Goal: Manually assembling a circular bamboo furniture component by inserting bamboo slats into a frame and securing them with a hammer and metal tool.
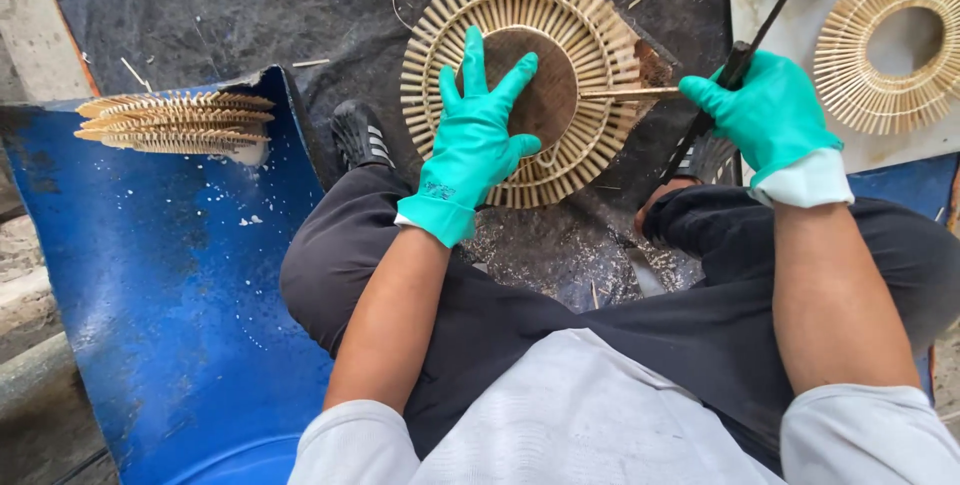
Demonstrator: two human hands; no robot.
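Observation:
My left hand [478,130], in a teal rubber glove, lies flat with spread fingers on a round ring of bamboo slats [530,5] that rests on a dark wooden disc [553,95]. My right hand [765,110], also gloved in teal, is closed on a thin bamboo stick [625,94] that points left into the ring's right side. A long dark blade or rod [775,10] passes through the same right hand, running up to the right.
A stack of finished slat rings [175,123] lies on a blue plastic sheet [170,285] at left. Another slat ring [885,40] sits on a pale board at upper right. My crossed legs in dark trousers and a black shoe [360,133] lie below the work.

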